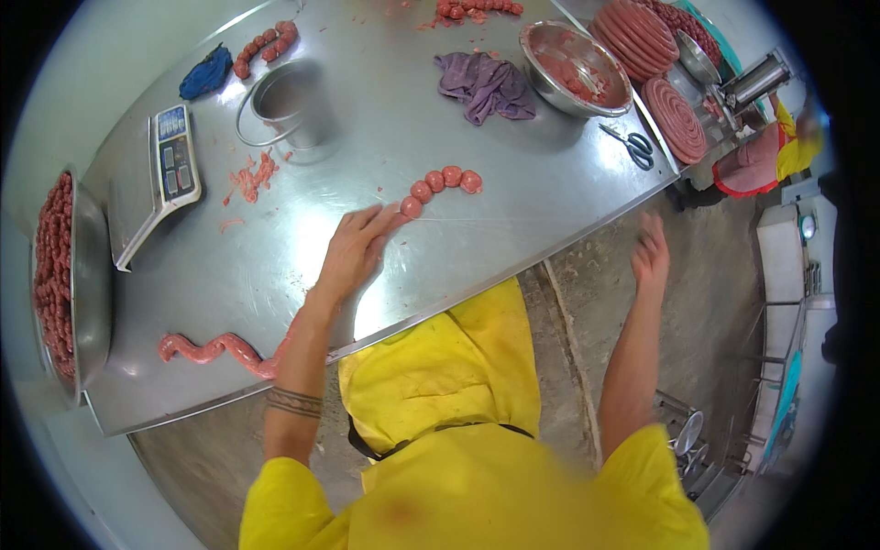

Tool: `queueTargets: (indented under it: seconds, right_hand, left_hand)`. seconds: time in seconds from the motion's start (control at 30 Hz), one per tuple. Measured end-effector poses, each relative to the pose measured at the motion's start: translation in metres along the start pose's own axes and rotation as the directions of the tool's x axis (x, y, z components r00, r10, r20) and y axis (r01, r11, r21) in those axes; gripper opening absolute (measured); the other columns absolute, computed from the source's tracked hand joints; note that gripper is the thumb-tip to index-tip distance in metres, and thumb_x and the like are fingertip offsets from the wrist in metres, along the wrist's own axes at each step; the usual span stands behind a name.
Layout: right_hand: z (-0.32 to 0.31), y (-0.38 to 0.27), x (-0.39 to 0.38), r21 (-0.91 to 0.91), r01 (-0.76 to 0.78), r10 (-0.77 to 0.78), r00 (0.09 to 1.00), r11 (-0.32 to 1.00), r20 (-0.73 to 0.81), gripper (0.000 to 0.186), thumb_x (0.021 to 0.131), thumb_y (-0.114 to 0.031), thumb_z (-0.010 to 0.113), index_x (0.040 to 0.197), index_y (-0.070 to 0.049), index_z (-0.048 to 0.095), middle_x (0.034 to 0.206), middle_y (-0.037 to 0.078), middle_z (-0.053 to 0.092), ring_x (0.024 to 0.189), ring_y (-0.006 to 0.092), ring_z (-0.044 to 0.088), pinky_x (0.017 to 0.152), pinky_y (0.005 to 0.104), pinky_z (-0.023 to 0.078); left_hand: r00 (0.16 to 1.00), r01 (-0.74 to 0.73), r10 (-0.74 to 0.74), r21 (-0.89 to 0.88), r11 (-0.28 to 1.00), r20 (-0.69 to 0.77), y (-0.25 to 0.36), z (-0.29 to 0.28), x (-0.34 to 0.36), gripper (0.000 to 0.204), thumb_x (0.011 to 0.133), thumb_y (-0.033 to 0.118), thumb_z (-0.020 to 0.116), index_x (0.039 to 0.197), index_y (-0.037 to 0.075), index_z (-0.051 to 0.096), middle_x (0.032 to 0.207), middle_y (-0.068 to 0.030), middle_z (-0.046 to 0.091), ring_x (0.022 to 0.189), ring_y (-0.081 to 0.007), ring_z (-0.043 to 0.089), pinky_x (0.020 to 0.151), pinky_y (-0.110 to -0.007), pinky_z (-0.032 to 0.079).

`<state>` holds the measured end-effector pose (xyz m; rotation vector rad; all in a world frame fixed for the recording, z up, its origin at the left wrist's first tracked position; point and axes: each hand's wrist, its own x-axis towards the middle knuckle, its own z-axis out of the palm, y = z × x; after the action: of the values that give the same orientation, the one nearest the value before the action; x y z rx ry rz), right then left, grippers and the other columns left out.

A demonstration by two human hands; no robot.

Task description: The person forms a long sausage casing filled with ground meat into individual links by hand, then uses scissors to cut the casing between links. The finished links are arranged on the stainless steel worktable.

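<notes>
A short chain of round sausage links (442, 179) lies on the steel table, bending away to the right. My left hand (353, 246) is closed around the sausage beside the nearest link. The unlinked sausage (220, 346) snakes along the table's near left, and my left forearm hides part of it. A thin pale string (495, 219) stretches from the nearest link toward the right. Beyond the table's front edge, my right hand (651, 254) is raised with curled fingers, in line with the string; its grip is slightly blurred.
A scale (170, 165) and a metal pitcher (289, 105) stand left on the table (440, 275). A meat-filled basin (90, 275) is far left. Back right are a bowl (541, 55), purple cloth (486, 85), scissors (631, 147) and coiled sausage (674, 119). Another person (756, 160) stands far right.
</notes>
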<state>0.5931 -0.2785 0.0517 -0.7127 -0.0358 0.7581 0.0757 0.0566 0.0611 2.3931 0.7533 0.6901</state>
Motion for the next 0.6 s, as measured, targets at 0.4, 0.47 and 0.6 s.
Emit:
queueTargets:
  seconds: [0.4, 0.47, 0.6]
  right_hand:
    - [0.279, 0.333, -0.157, -0.641, 0.716, 0.610, 0.646, -0.277, 0.458, 0.074, 0.086, -0.024, 0.078, 0.149, 0.003, 0.050, 0.138, 0.027, 0.063, 0.119, 0.0450, 0.067, 0.096, 0.0532, 0.054]
    - [0.234, 0.262, -0.189, -0.524, 0.839, 0.482, 0.521, -0.142, 0.704, 0.101, 0.085, -0.019, 0.081, 0.163, 0.005, 0.021, 0.157, 0.031, 0.046, 0.134, 0.0451, 0.058, 0.106, 0.0489, 0.052]
    - [0.132, 0.046, -0.218, -0.827, 0.116, 0.439, 0.883, -0.550, -0.168, 0.019, 0.097, -0.011, 0.071, 0.115, -0.006, 0.077, 0.107, 0.014, 0.078, 0.091, 0.0295, 0.074, 0.084, 0.0412, 0.056]
  left_hand:
    - [0.843, 0.467, -0.517, -0.274, 0.841, -0.150, 0.016, 0.020, -0.005, 0.032, 0.089, 0.011, 0.082, 0.117, 0.002, 0.070, 0.082, -0.0143, 0.077, 0.072, -0.0210, 0.074, 0.068, -0.033, 0.057]
    - [0.789, 0.526, -0.599, -0.356, 0.772, -0.133, 0.015, 0.024, -0.005, 0.018, 0.091, 0.015, 0.081, 0.100, 0.000, 0.076, 0.081, -0.0157, 0.077, 0.071, -0.0231, 0.074, 0.067, -0.034, 0.057]
    - [0.812, 0.490, -0.557, -0.314, 0.813, -0.175, 0.012, 0.035, -0.003, 0.019, 0.093, 0.016, 0.077, 0.105, 0.001, 0.075, 0.088, -0.0167, 0.076, 0.076, -0.0251, 0.073, 0.070, -0.036, 0.056]
